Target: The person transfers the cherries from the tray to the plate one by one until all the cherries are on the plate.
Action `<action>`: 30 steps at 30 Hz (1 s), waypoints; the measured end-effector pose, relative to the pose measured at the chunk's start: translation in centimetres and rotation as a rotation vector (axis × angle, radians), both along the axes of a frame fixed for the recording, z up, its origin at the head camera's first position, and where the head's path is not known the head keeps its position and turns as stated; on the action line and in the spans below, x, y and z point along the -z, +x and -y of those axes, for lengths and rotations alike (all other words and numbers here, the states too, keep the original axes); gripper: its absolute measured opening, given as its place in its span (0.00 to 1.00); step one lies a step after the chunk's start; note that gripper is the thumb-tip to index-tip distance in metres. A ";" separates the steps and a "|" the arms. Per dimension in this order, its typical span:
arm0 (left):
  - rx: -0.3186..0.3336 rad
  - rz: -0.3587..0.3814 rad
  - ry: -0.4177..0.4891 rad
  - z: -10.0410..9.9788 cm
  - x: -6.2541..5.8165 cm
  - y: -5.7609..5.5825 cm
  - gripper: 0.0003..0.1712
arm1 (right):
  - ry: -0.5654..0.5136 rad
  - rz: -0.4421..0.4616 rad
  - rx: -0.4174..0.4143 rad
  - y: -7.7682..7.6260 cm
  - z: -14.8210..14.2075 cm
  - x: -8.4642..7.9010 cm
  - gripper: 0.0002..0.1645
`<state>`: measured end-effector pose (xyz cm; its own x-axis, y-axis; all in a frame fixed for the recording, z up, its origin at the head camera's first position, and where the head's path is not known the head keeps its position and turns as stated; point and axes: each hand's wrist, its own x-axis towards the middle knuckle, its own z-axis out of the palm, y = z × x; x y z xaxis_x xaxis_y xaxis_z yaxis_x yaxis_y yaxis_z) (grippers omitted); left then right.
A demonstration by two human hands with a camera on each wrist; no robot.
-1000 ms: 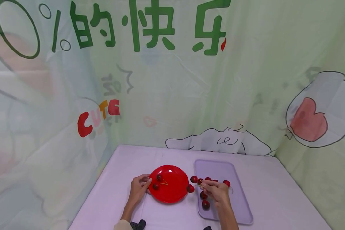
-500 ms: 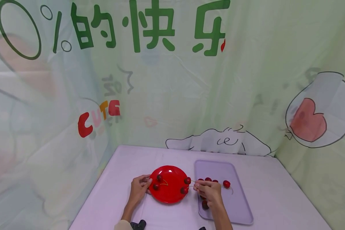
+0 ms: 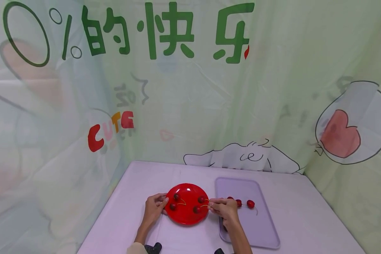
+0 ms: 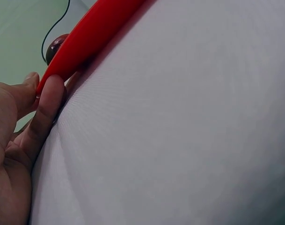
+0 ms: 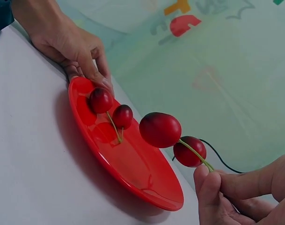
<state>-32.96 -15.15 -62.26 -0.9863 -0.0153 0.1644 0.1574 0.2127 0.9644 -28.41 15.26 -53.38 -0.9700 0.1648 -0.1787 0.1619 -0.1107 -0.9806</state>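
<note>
My left hand [image 3: 154, 208] grips the left rim of a round red plate [image 3: 187, 219], thumb on top and fingers beneath, as the left wrist view shows. A joined pair of cherries [image 5: 100, 100] lies on the plate's left side. My right hand [image 3: 223, 210] pinches the green stems of a second pair of cherries [image 5: 160, 130] between thumb and fingertips. In the right wrist view this pair hangs in the air by the plate's right part. Several more cherries [image 3: 250, 204] lie on a purple tray [image 3: 257, 233], some hidden behind my right hand.
The tray stands just right of the plate on a table with a pale lilac cloth [image 3: 149, 176]. A printed curtain [image 3: 190, 106] closes off the back and sides. Dark wrist straps [image 3: 153, 248] show at the front edge of the head view.
My right hand has carried the pinched cherry pair leftward from the tray to over the plate's right side. The left hand stays on the rim.
</note>
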 end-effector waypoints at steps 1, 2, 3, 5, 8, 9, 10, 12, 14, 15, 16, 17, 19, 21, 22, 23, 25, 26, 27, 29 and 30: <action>0.001 -0.002 -0.002 0.1 0.1 0.0 0.21 | 0.012 -0.002 0.008 -0.1 0.3 0.0 0.14; -0.003 0.007 0.001 0.1 0.1 -0.1 0.21 | 0.017 0.002 0.010 -0.2 0.5 0.0 0.15; -0.004 0.006 0.001 0.1 0.3 -0.1 0.21 | 0.020 0.014 0.016 -0.4 0.7 -0.1 0.15; -0.007 0.003 -0.003 0.2 0.5 -0.3 0.21 | 0.022 0.027 0.018 -0.6 1.1 -0.1 0.16; -0.008 0.000 0.001 0.1 0.5 -0.3 0.22 | 0.017 0.042 0.010 -0.7 1.5 -0.1 0.15; -0.007 -0.002 0.004 0.1 0.5 -0.2 0.22 | 0.016 0.049 0.008 -0.8 1.6 -0.2 0.15; -0.006 -0.004 0.004 0.0 0.4 -0.2 0.22 | 0.014 0.053 0.004 -0.8 1.7 -0.2 0.15; -0.004 -0.005 0.007 0.0 0.3 -0.1 0.22 | 0.015 0.060 -0.005 -0.8 1.9 -0.1 0.16; -0.006 -0.003 0.006 0.0 0.4 -0.1 0.22 | 0.017 0.062 -0.016 -0.9 2.2 0.0 0.17; -0.006 -0.004 0.006 0.1 0.5 -0.1 0.22 | 0.019 0.063 -0.019 -0.9 2.3 0.0 0.17; -0.007 -0.001 0.007 0.1 0.6 -0.1 0.22 | 0.020 0.065 -0.020 -1.0 2.4 0.0 0.17; -0.007 0.001 0.010 0.1 0.7 -0.1 0.22 | 0.026 0.069 -0.020 -1.1 2.6 0.1 0.17; -0.005 0.000 0.018 0.2 0.8 -0.2 0.22 | 0.033 0.076 -0.016 -1.2 2.9 0.2 0.16; -0.004 -0.005 0.027 0.2 0.8 -0.2 0.22 | 0.043 0.089 -0.009 -1.4 3.1 0.4 0.15; -0.004 -0.005 0.028 0.2 0.7 -0.2 0.22 | 0.049 0.093 -0.007 -1.5 3.2 0.4 0.15; -0.003 -0.008 0.028 0.2 0.7 -0.2 0.22 | 0.056 0.095 -0.005 -1.6 3.4 0.5 0.15; 0.000 -0.014 0.027 0.2 0.6 -0.2 0.22 | 0.062 0.087 -0.006 -1.7 3.7 0.6 0.15; 0.001 -0.014 0.023 0.2 0.6 -0.2 0.22 | 0.061 0.079 -0.010 -1.8 3.8 0.7 0.15; 0.002 -0.016 0.022 0.2 0.5 -0.1 0.22 | 0.063 0.077 -0.010 -1.8 3.9 0.7 0.15; 0.004 -0.019 0.019 0.2 0.6 -0.1 0.22 | 0.059 0.062 -0.021 -2.0 4.1 0.9 0.16; 0.003 -0.019 0.019 0.2 0.6 -0.1 0.22 | 0.059 0.056 -0.027 -2.0 4.2 0.9 0.16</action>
